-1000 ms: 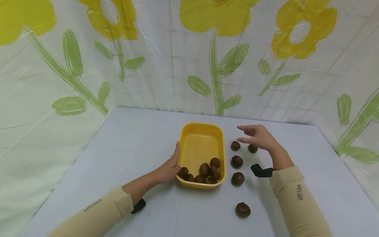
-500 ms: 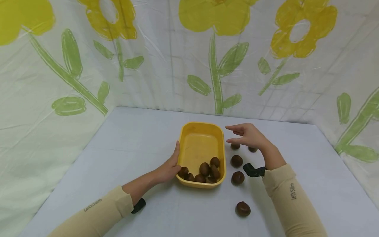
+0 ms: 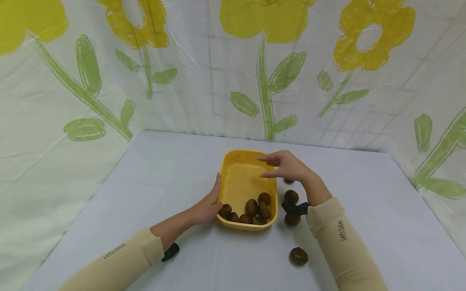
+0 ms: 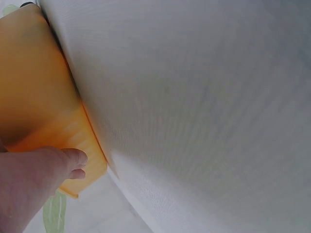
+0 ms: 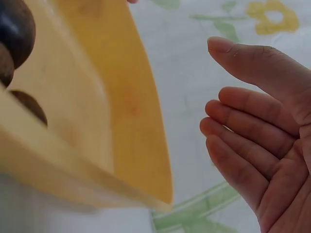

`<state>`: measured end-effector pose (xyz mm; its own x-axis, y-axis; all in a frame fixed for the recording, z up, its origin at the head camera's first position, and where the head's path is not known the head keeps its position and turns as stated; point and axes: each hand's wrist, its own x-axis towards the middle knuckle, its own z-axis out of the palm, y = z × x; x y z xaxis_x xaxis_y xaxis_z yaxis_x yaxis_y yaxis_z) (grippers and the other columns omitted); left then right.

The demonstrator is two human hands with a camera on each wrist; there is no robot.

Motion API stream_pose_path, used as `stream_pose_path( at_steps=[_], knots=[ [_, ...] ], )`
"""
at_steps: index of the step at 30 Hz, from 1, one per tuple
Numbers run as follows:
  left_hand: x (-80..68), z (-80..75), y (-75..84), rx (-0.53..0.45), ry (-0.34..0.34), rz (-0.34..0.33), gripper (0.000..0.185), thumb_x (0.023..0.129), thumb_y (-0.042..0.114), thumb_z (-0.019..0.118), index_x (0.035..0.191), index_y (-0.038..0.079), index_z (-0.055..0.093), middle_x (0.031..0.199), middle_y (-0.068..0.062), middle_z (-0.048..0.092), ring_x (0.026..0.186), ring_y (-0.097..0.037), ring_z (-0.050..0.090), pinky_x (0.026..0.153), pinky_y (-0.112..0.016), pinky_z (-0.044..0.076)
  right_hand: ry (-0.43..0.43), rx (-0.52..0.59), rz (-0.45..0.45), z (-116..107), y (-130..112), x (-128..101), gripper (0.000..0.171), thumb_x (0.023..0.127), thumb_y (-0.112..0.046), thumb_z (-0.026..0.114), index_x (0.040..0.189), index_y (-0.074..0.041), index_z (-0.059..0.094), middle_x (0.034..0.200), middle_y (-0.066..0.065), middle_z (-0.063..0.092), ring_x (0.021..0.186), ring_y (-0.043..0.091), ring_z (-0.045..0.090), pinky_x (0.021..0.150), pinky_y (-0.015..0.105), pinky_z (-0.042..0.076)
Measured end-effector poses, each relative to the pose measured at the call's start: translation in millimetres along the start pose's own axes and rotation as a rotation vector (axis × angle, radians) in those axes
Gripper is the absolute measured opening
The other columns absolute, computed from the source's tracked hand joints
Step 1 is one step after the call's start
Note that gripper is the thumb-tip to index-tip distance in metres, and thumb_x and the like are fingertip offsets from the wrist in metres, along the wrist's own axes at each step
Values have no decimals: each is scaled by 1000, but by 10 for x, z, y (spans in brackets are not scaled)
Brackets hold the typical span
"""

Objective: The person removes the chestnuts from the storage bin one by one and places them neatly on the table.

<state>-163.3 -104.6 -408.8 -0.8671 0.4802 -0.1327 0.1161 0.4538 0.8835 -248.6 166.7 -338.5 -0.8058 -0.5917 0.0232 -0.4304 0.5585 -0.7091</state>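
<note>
Smooth yellow plastic tray point(image 3: 270, 173), glossy brown chestnuts point(image 3: 252, 207)

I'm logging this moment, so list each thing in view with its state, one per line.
yellow tub: upright on the table, chestnuts piled at its near end.
left hand: resting flat against the tub's left wall.
right hand: open, empty, above the tub's right rim.
loose chestnuts: lying on the table right of the tub.

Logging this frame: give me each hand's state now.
Left hand: open, resting against the yellow tub's left side.
Right hand: open, empty, above the tub's right rim.
</note>
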Motion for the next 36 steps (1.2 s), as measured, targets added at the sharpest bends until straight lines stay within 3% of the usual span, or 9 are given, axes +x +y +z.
stream_pose_path(
  at_steps=[7,17,28,36],
  knots=[
    [1,-5,10,-8,3,-16,84,86,-2,34,145,10,-24,156,-9,-18,144,-22,-9,116,-45,1,-28,26,-25,61,-68,57,54,75,-26,75,124,-7,61,127,17,59,118,33,55,96,41,45],
    [1,-1,3,5,6,-18,84,86,-1,35,145,11,-24,156,-8,-18,144,-22,-9,116,-45,1,-148,109,-3,165,-130,130,55,77,-21,74,126,-3,58,132,19,54,123,36,50,100,44,41],
    [0,-6,-15,4,3,-17,84,87,-1,35,145,12,-25,156,-9,-18,144,-23,-8,116,-45,2,-225,59,-52,306,-112,222,54,79,-19,72,126,4,56,129,20,56,119,36,53,97,40,45],
    [-3,-5,-13,12,-1,-9,83,87,-1,34,145,11,-25,155,-10,-18,144,-24,-8,116,-46,1,-286,-4,0,416,-139,270,52,78,-20,74,124,0,59,126,15,60,116,34,57,96,39,47]
  ],
)
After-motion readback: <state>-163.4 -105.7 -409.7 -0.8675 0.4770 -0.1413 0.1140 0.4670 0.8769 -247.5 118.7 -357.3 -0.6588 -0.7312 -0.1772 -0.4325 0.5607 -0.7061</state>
